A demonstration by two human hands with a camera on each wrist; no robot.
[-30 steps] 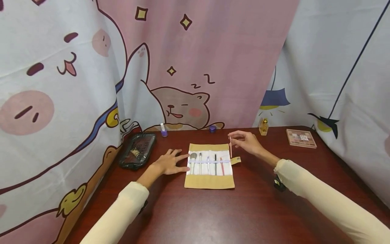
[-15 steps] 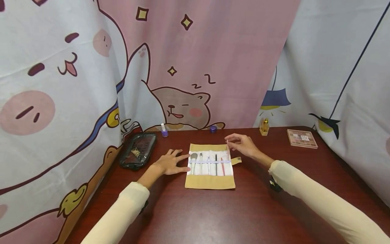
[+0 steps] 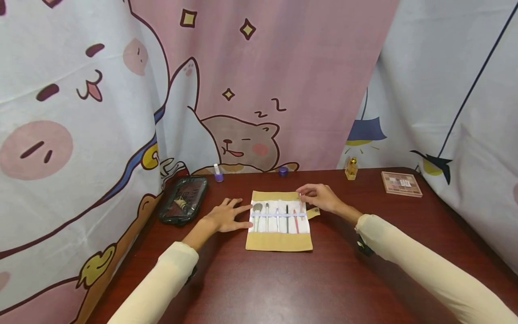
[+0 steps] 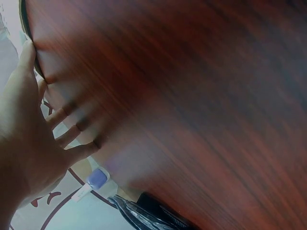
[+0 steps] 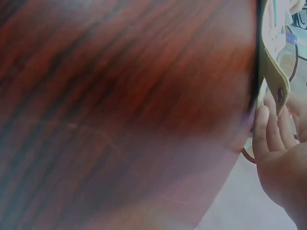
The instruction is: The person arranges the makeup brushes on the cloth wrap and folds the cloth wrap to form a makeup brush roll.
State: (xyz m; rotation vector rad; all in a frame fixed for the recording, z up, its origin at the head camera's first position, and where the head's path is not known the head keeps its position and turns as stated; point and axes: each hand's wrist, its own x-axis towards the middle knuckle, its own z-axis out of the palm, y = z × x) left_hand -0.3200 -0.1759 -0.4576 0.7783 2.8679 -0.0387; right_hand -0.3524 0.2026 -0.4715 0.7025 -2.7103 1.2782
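Note:
A tan and white brush roll (image 3: 279,243) lies unrolled on the table, with several makeup brushes tucked under its lilac band; among them are a fluffy brush (image 3: 257,208), a dark one (image 3: 287,216) and a coral one (image 3: 296,220). At its right end, my right hand (image 3: 321,198) pinches the top of a thin pink brush (image 3: 301,209), whose lower part lies along the roll's last slot. My left hand (image 3: 224,216) rests with spread fingers, the tips touching the roll's left edge. In the right wrist view, the snap tab (image 5: 278,88) partly hides the fingers.
A black clear-topped pouch (image 3: 183,200) lies at the left. Along the back stand a purple nail polish bottle (image 3: 218,173), a small purple jar (image 3: 283,171) and a gold perfume bottle (image 3: 351,169). An eyeshadow palette (image 3: 401,184) lies at the far right.
My right hand has moved left from beside the roll and then down, bringing the pink brush over the last slot and lower into it. The left hand has stayed put.

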